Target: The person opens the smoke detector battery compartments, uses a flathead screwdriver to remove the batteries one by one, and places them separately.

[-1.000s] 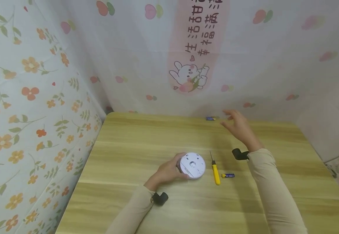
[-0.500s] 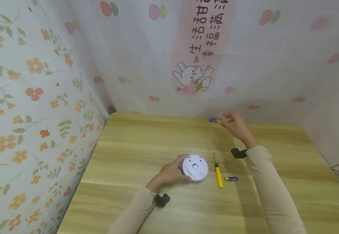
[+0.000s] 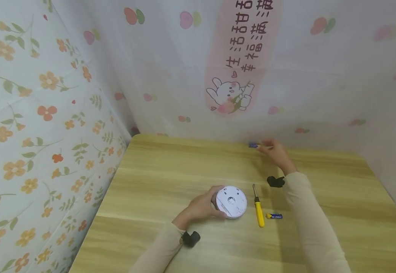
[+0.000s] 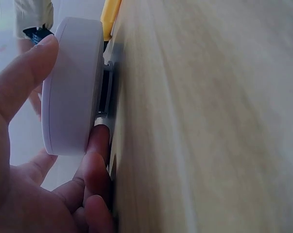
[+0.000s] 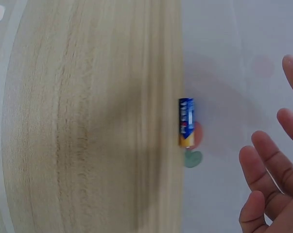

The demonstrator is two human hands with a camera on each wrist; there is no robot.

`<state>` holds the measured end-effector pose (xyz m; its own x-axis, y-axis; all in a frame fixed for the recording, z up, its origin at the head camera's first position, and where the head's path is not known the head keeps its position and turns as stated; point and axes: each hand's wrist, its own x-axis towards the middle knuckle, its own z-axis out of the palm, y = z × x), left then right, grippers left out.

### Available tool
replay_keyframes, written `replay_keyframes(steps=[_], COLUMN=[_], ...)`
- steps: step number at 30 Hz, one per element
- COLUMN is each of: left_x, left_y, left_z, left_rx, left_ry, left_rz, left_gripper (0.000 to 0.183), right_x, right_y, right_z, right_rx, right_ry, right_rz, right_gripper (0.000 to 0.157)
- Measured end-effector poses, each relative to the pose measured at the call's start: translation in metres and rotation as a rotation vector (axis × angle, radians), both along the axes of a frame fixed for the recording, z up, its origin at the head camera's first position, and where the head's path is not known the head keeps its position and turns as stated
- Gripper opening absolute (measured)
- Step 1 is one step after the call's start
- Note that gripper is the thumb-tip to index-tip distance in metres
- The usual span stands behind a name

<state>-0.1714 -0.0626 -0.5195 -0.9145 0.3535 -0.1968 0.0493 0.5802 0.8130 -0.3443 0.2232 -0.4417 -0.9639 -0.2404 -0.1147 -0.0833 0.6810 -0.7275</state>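
Observation:
In the head view, my left hand point(image 3: 201, 206) holds a white disc-shaped device point(image 3: 238, 206) by its left side, over the table. Its upper face has printed marks and a round recess in the middle. The left wrist view shows the device's smooth rim point(image 4: 73, 87), with the thumb on one face and fingers under the other. A blue and yellow battery point(image 3: 253, 145) lies at the table's back edge. My right hand point(image 3: 277, 153) is just right of it, fingertips close to its yellow end. In the right wrist view, loosely bent fingers point(image 5: 255, 167) stand apart from this battery point(image 5: 186, 122).
A yellow-handled screwdriver point(image 3: 259, 214) lies right of the device, its shaft pointing to the back. Beside its handle is a second blue and yellow battery point(image 3: 274, 216). A printed curtain point(image 3: 170, 76) hangs behind the wooden table point(image 3: 157, 167), and a flowered one point(image 3: 47, 151) hangs at the left.
My right hand has come left and down to the battery at the back edge, its fingers drawing closer together. The left hand still holds the device. The head view has shifted slightly.

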Motion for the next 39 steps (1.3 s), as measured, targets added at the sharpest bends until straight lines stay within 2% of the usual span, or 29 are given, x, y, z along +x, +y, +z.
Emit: replay_keyframes(steps=[10, 16, 20, 24, 34, 39], left_x=[0.002, 0.002, 0.000, -0.001, -0.003, -0.002], left_y=[-0.002, -0.003, -0.003, -0.003, -0.005, -0.006], left_z=[-0.002, -0.007, -0.005, -0.003, -0.006, -0.006], left_rx=[-0.022, -0.022, -0.013, -0.017, -0.026, -0.019], left_ry=[0.001, -0.002, 0.000, -0.010, 0.006, 0.011], left_rz=[-0.007, -0.012, -0.017, -0.014, -0.030, -0.031], left_gripper=[0.092, 0.092, 0.092, 0.091, 0.092, 0.092], right_x=[-0.014, -0.022, -0.028, -0.035, -0.046, -0.048], right_y=[0.005, 0.008, 0.009, 0.008, -0.001, -0.010], right_z=[-0.030, -0.042, -0.052, -0.058, -0.067, -0.067], right_rx=[-0.044, -0.006, 0.013, 0.029, 0.029, -0.003], right_ry=[-0.037, -0.059, -0.063, -0.058, -0.010, -0.016], right_rz=[-0.056, -0.056, -0.046, -0.050, -0.064, -0.112], right_gripper=[0.059, 0.059, 0.063, 0.066, 0.057, 0.048])
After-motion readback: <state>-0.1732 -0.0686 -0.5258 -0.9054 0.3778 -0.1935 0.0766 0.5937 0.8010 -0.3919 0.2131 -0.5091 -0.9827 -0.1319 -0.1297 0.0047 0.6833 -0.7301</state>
